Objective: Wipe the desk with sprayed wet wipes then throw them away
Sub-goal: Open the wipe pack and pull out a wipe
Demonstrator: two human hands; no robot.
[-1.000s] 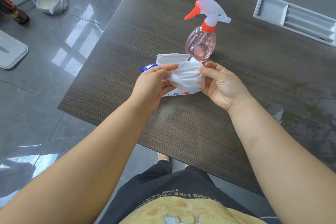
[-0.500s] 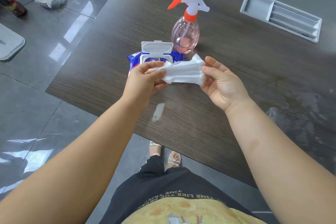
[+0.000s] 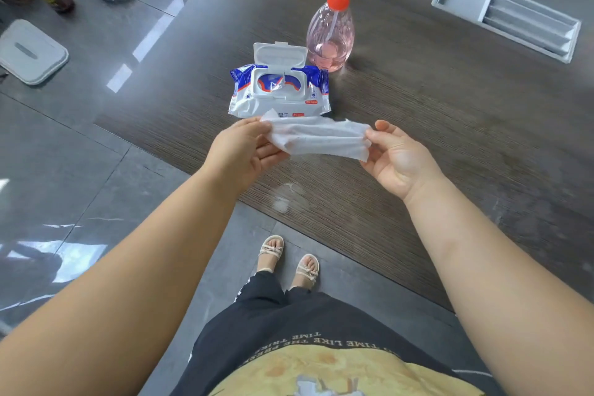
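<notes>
The wet wipe (image 3: pixel 321 138) hung stretched between both hands. The left hand (image 3: pixel 244 148) pinched its left end between thumb and fingers, and the right hand (image 3: pixel 398 161) nipped its right end between thumb and forefinger with the other fingers loosely spread. The wipe's long axis ran straight across from one grip to the other, and it was held over the dark wood-grain desk (image 3: pixel 450 122) rather than laid on it. Just beyond the grip lay the wet wipes pack (image 3: pixel 279 90) with its flip lid standing open, and beyond that, touching or nearly touching the pack's far right corner, stood the pink spray bottle (image 3: pixel 331 32). The bottle lay forward of the wipe's middle, a little nearer the right hand than the left. Spraying would probably mean one hand letting go and reaching forward over the pack, with the right hand having the shorter reach. The sprayer's tip was cut off by the top edge of the view, so the nozzle's aim could not be read. The wipe hid the fingertips behind it and looked creased, and whether it was fully unfolded could not be told. A pale wet smear (image 3: pixel 286 196) showed on the desk below the grip, and no bin could be made out with certainty.
</notes>
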